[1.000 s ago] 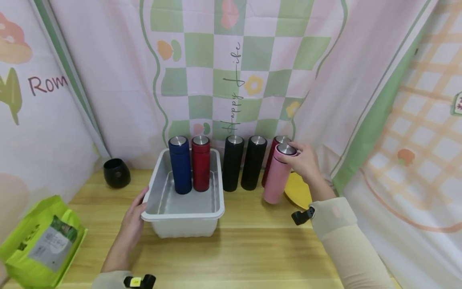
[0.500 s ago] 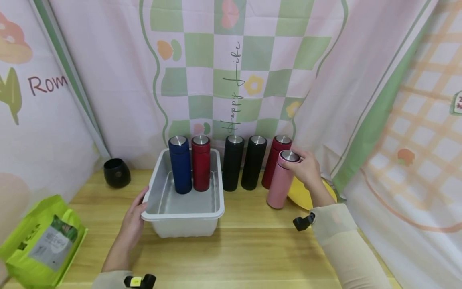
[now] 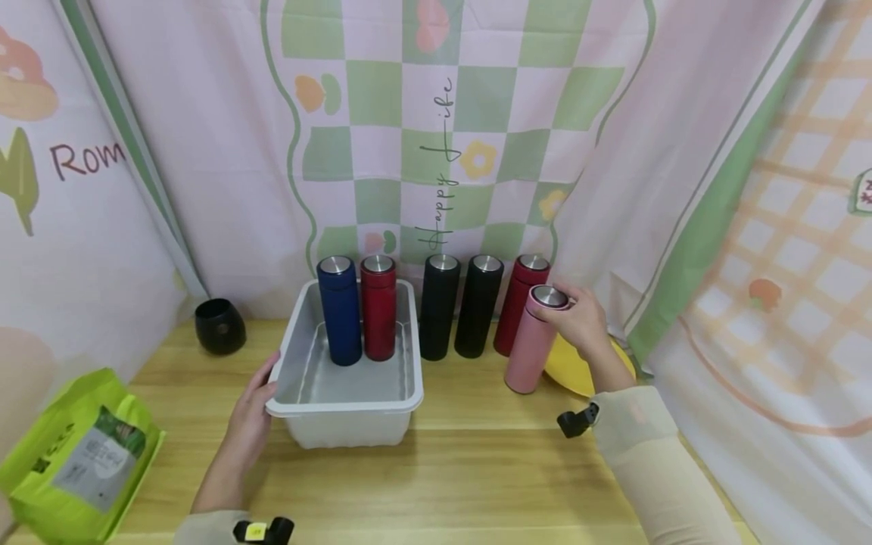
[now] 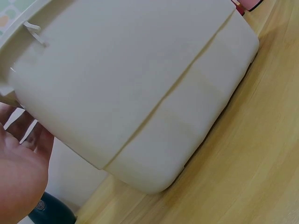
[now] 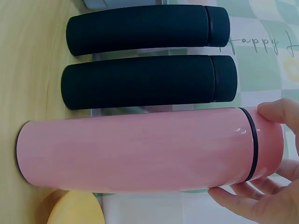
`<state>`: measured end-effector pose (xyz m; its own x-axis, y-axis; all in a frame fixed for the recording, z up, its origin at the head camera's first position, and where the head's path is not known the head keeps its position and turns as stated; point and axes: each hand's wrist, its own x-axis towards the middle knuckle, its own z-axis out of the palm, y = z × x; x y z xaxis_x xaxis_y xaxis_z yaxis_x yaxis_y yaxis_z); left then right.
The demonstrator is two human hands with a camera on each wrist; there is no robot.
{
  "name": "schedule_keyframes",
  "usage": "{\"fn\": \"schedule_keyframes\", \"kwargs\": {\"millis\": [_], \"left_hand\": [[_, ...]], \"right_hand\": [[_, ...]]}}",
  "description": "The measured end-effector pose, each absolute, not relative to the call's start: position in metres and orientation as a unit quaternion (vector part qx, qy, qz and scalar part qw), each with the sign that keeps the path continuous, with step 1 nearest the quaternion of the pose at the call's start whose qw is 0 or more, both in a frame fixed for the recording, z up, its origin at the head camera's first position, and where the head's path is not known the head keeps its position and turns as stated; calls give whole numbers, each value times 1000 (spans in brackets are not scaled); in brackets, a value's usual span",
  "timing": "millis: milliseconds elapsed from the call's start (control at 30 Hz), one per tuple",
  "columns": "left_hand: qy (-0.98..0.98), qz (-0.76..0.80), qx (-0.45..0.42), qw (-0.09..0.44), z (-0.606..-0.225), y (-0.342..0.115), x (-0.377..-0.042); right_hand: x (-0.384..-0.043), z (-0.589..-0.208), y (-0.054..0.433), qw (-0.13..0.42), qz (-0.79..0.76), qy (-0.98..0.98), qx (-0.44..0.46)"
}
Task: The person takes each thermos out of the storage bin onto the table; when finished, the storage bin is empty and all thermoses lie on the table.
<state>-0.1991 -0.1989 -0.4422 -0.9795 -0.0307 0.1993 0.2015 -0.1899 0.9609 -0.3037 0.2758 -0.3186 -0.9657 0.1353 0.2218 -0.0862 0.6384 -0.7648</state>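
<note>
Right hand (image 3: 579, 322), one: clamped on the pink bottle (image 3: 527, 352) near its cap, thumb to one side, fingers to the other. Hold taken high, presumably to keep the long body upright and the lower part free; whether the base bears any weight cannot be told.

Left hand (image 3: 248, 412), one: fingers apart, laid at the rim on the near side of the grey tub (image 3: 347, 429), presumably to steady it.

Blue bottle (image 3: 341, 322) and bright red bottle (image 3: 379, 322), one each: upright inside the tub, beyond the left hand and to its right; side by side, likely to save room.

First black bottle (image 3: 439, 310), second black bottle (image 3: 480, 310), dark red bottle (image 3: 514, 310): standing in a row on the surface (image 3: 463, 484), left of the right hand, the last just behind the pink bottle; perhaps lined up for easy reach.

Yellow item (image 3: 572, 369), rounded: below the right hand, partly hidden by the wrist.

Black cup (image 3: 220, 327): beyond the left hand, to its left.

Green bag (image 3: 82, 454): well left of the left hand.
</note>
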Motion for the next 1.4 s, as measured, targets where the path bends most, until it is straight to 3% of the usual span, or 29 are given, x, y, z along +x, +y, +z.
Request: {"fn": "schedule_keyframes", "kwargs": {"millis": [700,967,1400], "left_hand": [[-631,-767,-76,89,-443,-199,-199],[-633,-765,-79,85,-444,-200,-199],[-636,-763,-83,87,-444,-200,-199]], "right_hand": [[-304,-301,274,90,396,-914,13],[-309,-273,240,120,381,-916,30],[-324,-256,162,77,427,-897,84]]}}
